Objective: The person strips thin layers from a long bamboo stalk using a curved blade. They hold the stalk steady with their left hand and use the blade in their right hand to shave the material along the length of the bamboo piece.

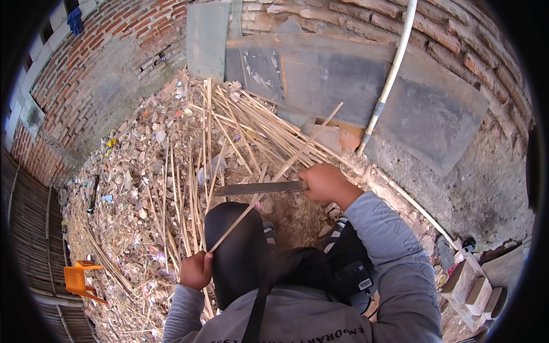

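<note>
My left hand (pixel 196 270) grips the near end of a long thin bamboo strip (pixel 280 173) that slants up to the right toward the wall. My right hand (pixel 325 183) holds the handle of a long flat blade (pixel 257 188), which lies across the strip about halfway along it. The strip rests over my knee, covered by a black cloth (pixel 235 246). Both grey sleeves come in from the lower edge.
A heap of split bamboo strips (pixel 246 128) lies ahead among rubble and litter. Grey boards (pixel 354 86) and a white pipe (pixel 392 74) lean on the brick wall. An orange plastic stool (pixel 77 280) stands at the left. Blocks (pixel 472 283) sit at the right.
</note>
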### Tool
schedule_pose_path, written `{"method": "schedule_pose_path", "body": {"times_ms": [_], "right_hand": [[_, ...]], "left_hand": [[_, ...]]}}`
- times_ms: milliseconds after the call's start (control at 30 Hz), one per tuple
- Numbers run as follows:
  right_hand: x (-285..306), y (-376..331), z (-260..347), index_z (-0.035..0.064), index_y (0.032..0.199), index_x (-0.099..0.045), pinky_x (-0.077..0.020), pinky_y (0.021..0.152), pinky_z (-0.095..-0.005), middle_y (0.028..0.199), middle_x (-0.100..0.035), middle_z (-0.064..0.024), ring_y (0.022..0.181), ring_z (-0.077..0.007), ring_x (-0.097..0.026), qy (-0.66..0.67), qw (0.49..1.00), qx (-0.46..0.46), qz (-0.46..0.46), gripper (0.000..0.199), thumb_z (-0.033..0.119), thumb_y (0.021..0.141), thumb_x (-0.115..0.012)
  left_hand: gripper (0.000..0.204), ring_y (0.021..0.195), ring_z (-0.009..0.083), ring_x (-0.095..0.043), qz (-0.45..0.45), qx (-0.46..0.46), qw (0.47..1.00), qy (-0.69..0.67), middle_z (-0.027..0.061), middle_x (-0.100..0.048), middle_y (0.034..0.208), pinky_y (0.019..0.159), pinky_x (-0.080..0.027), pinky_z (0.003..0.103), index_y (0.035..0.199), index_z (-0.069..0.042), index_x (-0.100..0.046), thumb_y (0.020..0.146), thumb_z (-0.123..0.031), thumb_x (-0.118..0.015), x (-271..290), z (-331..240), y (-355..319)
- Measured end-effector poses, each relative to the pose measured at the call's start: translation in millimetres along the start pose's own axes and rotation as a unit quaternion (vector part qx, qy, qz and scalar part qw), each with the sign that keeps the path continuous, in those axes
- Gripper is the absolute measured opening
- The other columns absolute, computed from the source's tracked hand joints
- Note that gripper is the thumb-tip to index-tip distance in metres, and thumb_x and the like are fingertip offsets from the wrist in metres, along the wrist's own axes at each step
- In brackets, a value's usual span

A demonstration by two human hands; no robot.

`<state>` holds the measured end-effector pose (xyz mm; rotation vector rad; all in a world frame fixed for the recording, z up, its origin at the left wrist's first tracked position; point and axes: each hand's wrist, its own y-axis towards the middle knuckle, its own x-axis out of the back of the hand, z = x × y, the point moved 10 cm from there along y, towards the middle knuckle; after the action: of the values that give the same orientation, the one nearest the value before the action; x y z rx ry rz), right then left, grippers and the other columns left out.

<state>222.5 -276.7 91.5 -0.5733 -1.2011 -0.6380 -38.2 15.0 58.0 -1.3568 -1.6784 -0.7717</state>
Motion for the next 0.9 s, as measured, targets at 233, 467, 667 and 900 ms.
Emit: {"method": "schedule_pose_path", "body": {"times_ms": [233,467,667,900], "right_hand": [[-8,0,-69,0.0069,0.097,-0.069,-0.0546,0.076,-0.0490,0.086,-0.071,-0.0183,0.084,-0.0402,-0.069,0.113,0.989,-0.061,-0.079,0.026,0.023,0.077,-0.072],[-16,6,-70,0.0098,0.099,-0.071,-0.0547,0.078,-0.0486,0.087,-0.071,-0.0184,0.087,-0.0386,-0.069,0.064,0.996,-0.051,-0.024,0.025,0.023,0.078,-0.071],[-10,5,-40,0.0108,0.103,-0.071,-0.0552,0.081,-0.0470,0.094,-0.072,-0.0169,0.094,-0.0372,-0.069,0.064,0.997,-0.047,-0.006,0.028,0.022,0.077,-0.071],[-3,-2,-137,0.0059,0.107,-0.071,-0.0552,0.083,-0.0463,0.099,-0.073,-0.0190,0.096,-0.0385,-0.069,0.115,0.974,-0.169,-0.101,0.033,0.021,0.077,-0.069]], "left_hand": [[0.052,0.063,0.0490,-0.058,0.028,-0.021,0.999,-0.032,0.0265,-0.057,0.064,0.058,-0.044,0.054,0.073,0.001,-0.057,0.104,-0.039,-0.048,-2,-9,17],[0.055,0.064,0.0490,-0.057,-0.018,-0.047,0.999,0.009,0.0262,-0.055,0.064,0.060,-0.042,0.055,0.073,0.001,-0.055,0.106,-0.041,-0.042,-4,-17,17],[0.049,0.065,0.0494,-0.059,0.006,-0.029,0.999,0.018,0.0261,-0.059,0.067,0.058,-0.044,0.056,0.074,-0.001,-0.056,0.104,-0.039,-0.048,-1,-10,13],[0.044,0.063,0.0467,-0.060,-0.026,-0.054,0.995,0.074,0.0235,-0.059,0.065,0.057,-0.045,0.055,0.074,-0.004,-0.056,0.103,-0.037,-0.052,3,-26,19]]}}
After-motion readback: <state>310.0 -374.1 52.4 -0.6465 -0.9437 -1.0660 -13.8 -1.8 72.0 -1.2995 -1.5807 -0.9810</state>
